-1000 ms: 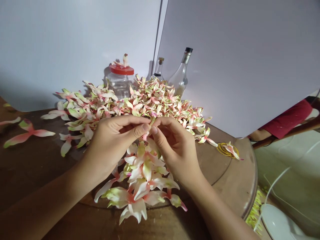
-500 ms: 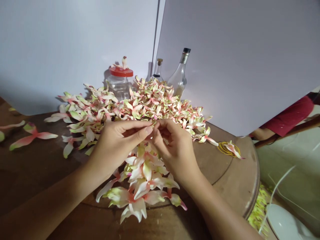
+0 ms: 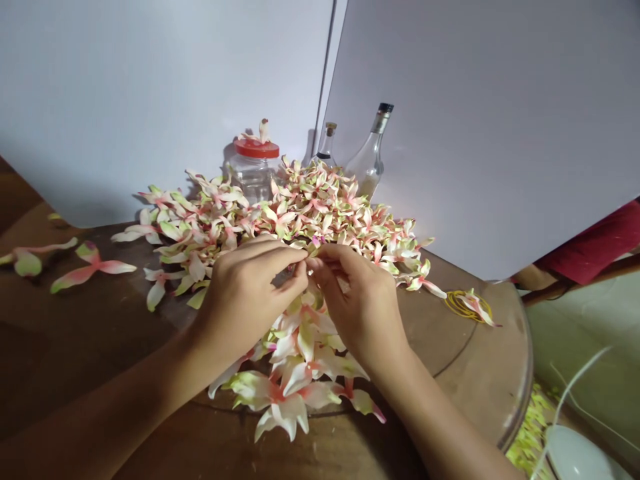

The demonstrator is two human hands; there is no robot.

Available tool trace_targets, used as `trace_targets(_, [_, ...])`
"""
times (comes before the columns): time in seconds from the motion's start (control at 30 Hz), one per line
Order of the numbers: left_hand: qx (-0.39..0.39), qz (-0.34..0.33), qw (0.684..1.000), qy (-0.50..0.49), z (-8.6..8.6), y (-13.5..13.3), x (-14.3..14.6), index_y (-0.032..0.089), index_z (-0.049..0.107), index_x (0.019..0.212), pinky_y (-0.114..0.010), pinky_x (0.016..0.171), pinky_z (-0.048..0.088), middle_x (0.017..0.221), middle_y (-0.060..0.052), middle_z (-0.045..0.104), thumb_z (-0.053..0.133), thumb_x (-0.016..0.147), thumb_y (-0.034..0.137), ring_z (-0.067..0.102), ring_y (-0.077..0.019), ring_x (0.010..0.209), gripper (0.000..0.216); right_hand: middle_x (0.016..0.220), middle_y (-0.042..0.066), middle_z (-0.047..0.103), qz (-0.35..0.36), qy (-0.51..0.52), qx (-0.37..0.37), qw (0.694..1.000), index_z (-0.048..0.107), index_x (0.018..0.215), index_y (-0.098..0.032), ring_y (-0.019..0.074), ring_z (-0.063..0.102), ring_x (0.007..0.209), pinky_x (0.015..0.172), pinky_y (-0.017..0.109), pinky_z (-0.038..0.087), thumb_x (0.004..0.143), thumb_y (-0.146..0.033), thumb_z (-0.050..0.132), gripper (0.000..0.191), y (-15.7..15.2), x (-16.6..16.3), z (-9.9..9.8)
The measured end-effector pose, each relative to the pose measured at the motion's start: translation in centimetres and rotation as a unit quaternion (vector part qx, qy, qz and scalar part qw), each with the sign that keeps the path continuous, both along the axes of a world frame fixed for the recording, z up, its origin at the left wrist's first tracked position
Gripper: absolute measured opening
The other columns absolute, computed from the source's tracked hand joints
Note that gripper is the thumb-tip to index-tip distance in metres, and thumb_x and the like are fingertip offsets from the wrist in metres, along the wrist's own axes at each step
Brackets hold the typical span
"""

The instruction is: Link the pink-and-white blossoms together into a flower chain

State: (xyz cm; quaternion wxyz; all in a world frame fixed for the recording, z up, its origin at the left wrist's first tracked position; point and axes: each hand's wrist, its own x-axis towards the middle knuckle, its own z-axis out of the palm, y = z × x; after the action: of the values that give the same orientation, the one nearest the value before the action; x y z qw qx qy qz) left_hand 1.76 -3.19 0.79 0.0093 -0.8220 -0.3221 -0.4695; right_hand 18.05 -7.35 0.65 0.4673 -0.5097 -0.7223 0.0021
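Observation:
My left hand [image 3: 245, 300] and my right hand [image 3: 360, 300] meet in front of me, their fingertips pinching a small pale flower piece [image 3: 314, 253]. That piece sits at the top of a thick strand of cream, pink and green artificial flowers [image 3: 300, 360], which lies on the table below my wrists. Its upper end is hidden by my fingers. Just beyond my hands spreads a large heap of loose flowers of the same kind [image 3: 310, 207]. Any thread in my fingers is too small to see.
A red-lidded plastic jar [image 3: 251, 173] and two glass bottles [image 3: 367, 157] stand behind the heap, against white boards [image 3: 150, 87]. Yellow rubber bands [image 3: 463, 305] lie on the round wooden table [image 3: 475, 353]. A person's arm and red sleeve [image 3: 595, 237] show at right.
The whole view has shifted slightly right and down. My fingers have closed in tighter around the small flower piece, and my left hand has turned inward.

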Motion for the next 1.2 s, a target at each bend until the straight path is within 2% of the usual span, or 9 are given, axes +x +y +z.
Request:
trace_targets(0.1, [-0.031,-0.004,0.999,-0.016,0.0,0.0,0.1,0.023,0.074,0.080,-0.030,0.077,0.051,0.083,-0.003,0.077,0.058,0.090,0.017,0.069,-0.0192,0.077,0.020,0.089,0.007,0.075,-0.014,-0.043,0.030,0.999,0.068,0.105,-0.014,0.0153,0.070,0.075,0.067,0.026,0.051,0.101,-0.017,0.058,0.012,0.0,0.0,0.0])
trace_targets(0.27, [-0.171,0.003,0.980,-0.102,0.0,-0.2,0.2,0.020,0.069,0.075,-0.026,0.061,0.042,0.066,0.002,0.067,0.064,0.084,0.019,0.055,-0.0123,0.058,0.011,0.079,0.003,0.070,-0.013,-0.019,0.048,0.999,0.064,0.095,-0.016,0.0123,0.065,0.067,0.061,0.024,0.049,0.095,-0.014,0.060,0.005,-0.1,-0.1,-0.3])
trace_targets(0.43, [-0.291,-0.029,0.920,-0.261,-0.4,0.1,1.0,0.018,0.064,0.068,-0.023,0.053,0.038,0.061,0.003,0.058,0.064,0.086,0.021,0.051,-0.0109,0.058,0.018,0.076,0.000,0.067,0.018,0.137,0.011,0.990,0.061,0.089,-0.019,0.0111,0.063,0.066,0.063,0.025,0.051,0.096,-0.021,0.063,0.007,-0.3,-0.7,-0.7])
trace_targets(0.63, [-0.323,-0.101,0.846,-0.413,-1.3,0.3,1.9,0.018,0.061,0.074,-0.022,0.057,0.042,0.068,0.003,0.056,0.065,0.093,0.027,0.052,-0.0106,0.063,0.021,0.076,-0.001,0.066,0.050,0.260,0.009,0.964,0.062,0.084,-0.022,0.0122,0.061,0.068,0.066,0.029,0.051,0.094,-0.020,0.066,0.012,-0.5,-1.5,-1.5])
trace_targets(0.73, [-0.243,-0.087,0.910,-0.325,-1.0,0.4,1.3,0.018,0.061,0.075,-0.022,0.054,0.041,0.066,0.003,0.055,0.063,0.095,0.024,0.051,-0.0094,0.060,0.021,0.079,0.000,0.067,0.080,0.302,-0.024,0.950,0.060,0.084,-0.022,0.0136,0.063,0.071,0.067,0.029,0.052,0.094,-0.020,0.067,0.012,-0.3,-1.3,-1.4])
trace_targets(0.83, [-0.063,-0.057,0.981,-0.172,-0.7,0.8,0.6,0.016,0.064,0.080,-0.021,0.061,0.045,0.072,0.002,0.063,0.065,0.092,0.013,0.056,-0.0087,0.065,0.012,0.087,-0.001,0.063,0.110,0.343,-0.057,0.931,0.055,0.098,-0.026,0.0135,0.065,0.072,0.063,0.028,0.054,0.092,-0.023,0.071,0.018,0.1,-1.0,-1.1])
trace_targets(0.97, [0.094,-0.063,0.991,-0.077,-0.7,1.5,0.1,0.011,0.069,0.093,-0.024,0.083,0.053,0.090,-0.006,0.074,0.065,0.092,0.004,0.069,-0.0134,0.087,0.009,0.099,0.000,0.060,0.139,0.331,-0.096,0.928,0.050,0.123,-0.032,0.0128,0.063,0.072,0.058,0.027,0.051,0.091,-0.029,0.074,0.040,0.4,-0.7,-0.8])
trace_targets(1.07, [0.087,-0.079,0.990,-0.077,-0.7,1.7,0.0,0.011,0.071,0.094,-0.024,0.086,0.055,0.090,-0.006,0.076,0.066,0.092,0.005,0.071,-0.0134,0.089,0.008,0.089,-0.001,0.062,0.157,0.346,-0.117,0.918,0.055,0.119,-0.029,0.0126,0.062,0.073,0.059,0.026,0.049,0.092,-0.029,0.075,0.033,0.5,-0.4,-0.5])
trace_targets(1.2, [-0.055,-0.123,0.983,-0.124,-0.7,1.8,-0.1,0.017,0.075,0.105,-0.020,0.079,0.057,0.096,-0.002,0.079,0.070,0.094,0.016,0.074,-0.0108,0.085,0.012,0.085,-0.002,0.066,0.192,0.423,-0.151,0.873,0.056,0.107,-0.027,0.0113,0.064,0.072,0.062,0.024,0.051,0.092,-0.027,0.077,0.027,0.8,0.4,-0.4])
